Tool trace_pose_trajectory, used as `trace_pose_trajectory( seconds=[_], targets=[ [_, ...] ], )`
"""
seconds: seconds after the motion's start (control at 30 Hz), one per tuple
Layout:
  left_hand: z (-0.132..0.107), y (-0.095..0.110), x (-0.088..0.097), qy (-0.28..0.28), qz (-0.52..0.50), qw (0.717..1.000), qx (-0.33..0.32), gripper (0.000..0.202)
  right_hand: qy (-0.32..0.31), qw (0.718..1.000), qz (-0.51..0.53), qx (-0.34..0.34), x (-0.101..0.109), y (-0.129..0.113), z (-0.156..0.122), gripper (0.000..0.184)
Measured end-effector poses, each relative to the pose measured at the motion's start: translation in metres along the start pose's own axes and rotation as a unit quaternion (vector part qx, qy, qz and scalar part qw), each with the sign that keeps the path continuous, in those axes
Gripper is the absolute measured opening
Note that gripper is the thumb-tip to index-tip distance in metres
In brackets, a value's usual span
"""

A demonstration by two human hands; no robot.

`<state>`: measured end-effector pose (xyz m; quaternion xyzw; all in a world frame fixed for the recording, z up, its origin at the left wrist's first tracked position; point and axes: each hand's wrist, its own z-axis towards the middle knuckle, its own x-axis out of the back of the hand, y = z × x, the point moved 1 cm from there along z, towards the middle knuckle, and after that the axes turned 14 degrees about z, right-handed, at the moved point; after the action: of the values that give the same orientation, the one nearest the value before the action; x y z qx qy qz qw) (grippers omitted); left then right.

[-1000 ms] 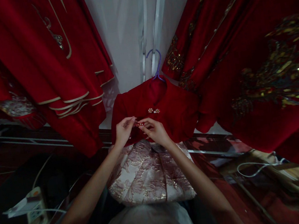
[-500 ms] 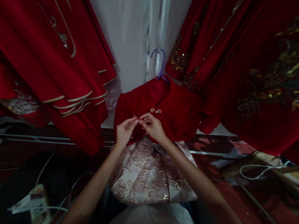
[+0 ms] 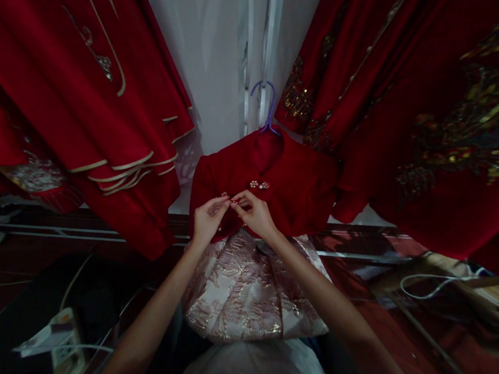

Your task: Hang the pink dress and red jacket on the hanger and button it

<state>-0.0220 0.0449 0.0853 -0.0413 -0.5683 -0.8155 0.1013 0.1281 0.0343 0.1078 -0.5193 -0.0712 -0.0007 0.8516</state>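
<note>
A red jacket (image 3: 307, 180) on a purple hanger (image 3: 272, 108) lies in front of me. Below its hem spreads a pale pink and gold brocade skirt (image 3: 236, 298). Over the jacket's front, my left hand (image 3: 210, 217) and my right hand (image 3: 255, 212) meet at the fingertips, both pinched closed. Whatever is between the fingertips is too small to make out; it may be part of the jacket front. Flower-shaped jewelled buttons (image 3: 259, 185) sit just above my right hand, and another jewelled button (image 3: 224, 195) shows by my left fingertips.
Red garments with pale piping (image 3: 132, 122) hang at left, and red garments with gold sequins (image 3: 490, 115) hang at right. A white power strip (image 3: 67, 349) with cables lies lower left. A white cable loop (image 3: 425, 286) rests at lower right.
Almost nothing differs. My right fingers have shifted very slightly at the pinch; the jacket, skirt and hanger stay in place.
</note>
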Motion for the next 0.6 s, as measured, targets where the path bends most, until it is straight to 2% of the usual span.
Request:
trace_pose_trajectory(
  seconds=[0.6],
  targets=[
    [-0.002,-0.012,-0.002,-0.021,0.016,1.000,-0.007,0.033,-0.003,1.000,-0.015,-0.014,0.002,0.006,-0.001,0.014]
  ],
)
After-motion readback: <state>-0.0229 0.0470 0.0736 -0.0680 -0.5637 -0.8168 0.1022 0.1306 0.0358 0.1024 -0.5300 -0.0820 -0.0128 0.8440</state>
